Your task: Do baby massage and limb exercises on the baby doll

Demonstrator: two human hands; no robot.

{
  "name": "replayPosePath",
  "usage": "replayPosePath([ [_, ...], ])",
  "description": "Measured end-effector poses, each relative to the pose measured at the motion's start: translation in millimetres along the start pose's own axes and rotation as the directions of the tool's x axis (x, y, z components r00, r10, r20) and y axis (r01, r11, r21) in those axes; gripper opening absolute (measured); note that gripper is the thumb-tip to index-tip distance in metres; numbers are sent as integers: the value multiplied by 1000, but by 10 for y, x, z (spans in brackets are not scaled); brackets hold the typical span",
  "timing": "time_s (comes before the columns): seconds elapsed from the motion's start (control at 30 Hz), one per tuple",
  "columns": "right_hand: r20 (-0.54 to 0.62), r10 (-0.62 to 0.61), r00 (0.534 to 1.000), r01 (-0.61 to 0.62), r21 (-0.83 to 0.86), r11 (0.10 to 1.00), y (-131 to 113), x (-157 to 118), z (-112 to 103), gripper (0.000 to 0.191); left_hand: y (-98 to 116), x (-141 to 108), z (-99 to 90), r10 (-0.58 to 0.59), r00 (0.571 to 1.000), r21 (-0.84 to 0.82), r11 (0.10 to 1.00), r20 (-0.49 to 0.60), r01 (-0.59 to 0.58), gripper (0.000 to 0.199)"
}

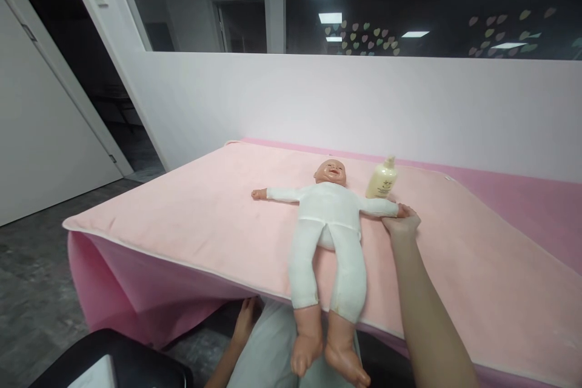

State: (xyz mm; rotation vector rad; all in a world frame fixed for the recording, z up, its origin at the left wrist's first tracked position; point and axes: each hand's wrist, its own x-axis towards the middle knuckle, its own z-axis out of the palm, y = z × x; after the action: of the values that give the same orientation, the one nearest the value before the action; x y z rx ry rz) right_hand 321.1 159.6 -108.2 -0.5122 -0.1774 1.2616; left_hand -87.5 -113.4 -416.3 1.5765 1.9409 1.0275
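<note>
Right hand [402, 224], stretched forward, holds doll [328, 209] by wrist.

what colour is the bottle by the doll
The bottle is pale yellow, with dark print; the head view shows it.

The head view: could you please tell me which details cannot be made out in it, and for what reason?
Head view: the left hand, partly hidden by the trouser leg near the pink cloth; whether it holds anything cannot be told.
Head view: part of the right hand, hidden by the doll's arm.
Head view: the bottle, its lettering too small to read.
Head view: the white object, cut off by the bottom edge.
</note>
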Motion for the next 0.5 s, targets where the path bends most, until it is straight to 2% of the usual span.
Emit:
replayPosePath([
  [0.17,35,-3,999,3,-14,1000,1,9,-11,21,44,-21,-32,16,999,11,1000,39,-17,43],
  [0.43,-4,6,1000,-6,-26,1000,0,28,-20,20,171,-20,-36,16,997,34,999,81,-19,33],
  [0.5,-19,8,1000,-8,-7,1000,3,24,-14,20,216,-32,-59,59,995,29,998,85,-61,32],
])
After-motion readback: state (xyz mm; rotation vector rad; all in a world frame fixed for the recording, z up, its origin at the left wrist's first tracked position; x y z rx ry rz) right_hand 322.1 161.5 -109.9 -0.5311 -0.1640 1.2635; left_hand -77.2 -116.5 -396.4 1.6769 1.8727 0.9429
